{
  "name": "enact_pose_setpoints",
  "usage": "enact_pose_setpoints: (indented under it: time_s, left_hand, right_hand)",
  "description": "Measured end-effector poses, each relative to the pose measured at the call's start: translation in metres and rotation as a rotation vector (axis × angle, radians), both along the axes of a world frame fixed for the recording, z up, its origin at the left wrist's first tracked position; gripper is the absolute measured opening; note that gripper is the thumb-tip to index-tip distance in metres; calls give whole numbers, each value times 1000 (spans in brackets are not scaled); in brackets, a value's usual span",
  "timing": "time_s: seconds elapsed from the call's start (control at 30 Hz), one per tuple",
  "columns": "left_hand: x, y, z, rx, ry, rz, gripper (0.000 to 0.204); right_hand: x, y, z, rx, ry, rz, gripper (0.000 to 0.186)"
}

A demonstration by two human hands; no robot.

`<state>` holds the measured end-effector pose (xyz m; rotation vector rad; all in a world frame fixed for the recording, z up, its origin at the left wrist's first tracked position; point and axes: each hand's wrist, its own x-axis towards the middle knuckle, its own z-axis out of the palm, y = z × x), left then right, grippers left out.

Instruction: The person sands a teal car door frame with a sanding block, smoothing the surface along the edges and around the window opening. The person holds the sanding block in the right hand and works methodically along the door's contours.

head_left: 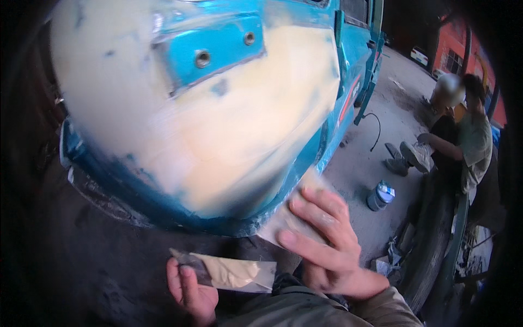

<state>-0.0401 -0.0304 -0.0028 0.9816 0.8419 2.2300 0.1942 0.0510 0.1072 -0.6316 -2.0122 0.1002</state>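
Note:
A rounded turquoise vehicle panel is in front of me, largely coated with cream body filler. A turquoise bracket plate with two bolt holes sits high on it. My left hand is low in the middle, pinching the handle end of a putty knife. A lump of cream filler lies on that blade. To the right, my right hand presses a thin, pale flat spreader to the panel's lower right edge. Its fingers are stretched along the spreader, with the thumb mostly hidden.
A blue-grey can stands on the ground to the right. Beyond it a person sits beside a long dark beam. Scraps lie near the beam. A black cable hangs by the vehicle's side. A white car is farther off.

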Motion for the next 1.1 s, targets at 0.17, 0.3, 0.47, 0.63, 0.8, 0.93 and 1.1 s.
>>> enact_pose_setpoints:
  time_s: [0.17,0.3,0.47,0.63,0.8,0.93,1.1]
  left_hand:
    - [19,7,10,55,59,-52,39]
    - [9,0,9,0,-97,85,38]
    - [-31,-5,3,-48,-28,104,39]
    - [-57,-11,-6,-29,10,96,39]
    - [-69,-12,-3,-316,-199,196,43]
    - [-108,-7,-30,-84,1132,628,37]
    - [-88,-8,-25,-185,72,30,44]
  right_hand:
    - [13,-24,-28,-786,359,757,47]
    - [39,-16,-19,-620,-2,450,48]
    - [-8,8,31,133,-17,-130,44]
    - [-69,48,71,597,7,-231,34]
    - [-103,55,39,654,78,-345,39]
    - [-118,52,-16,620,182,-453,44]
    - [-113,26,-50,473,57,-496,44]
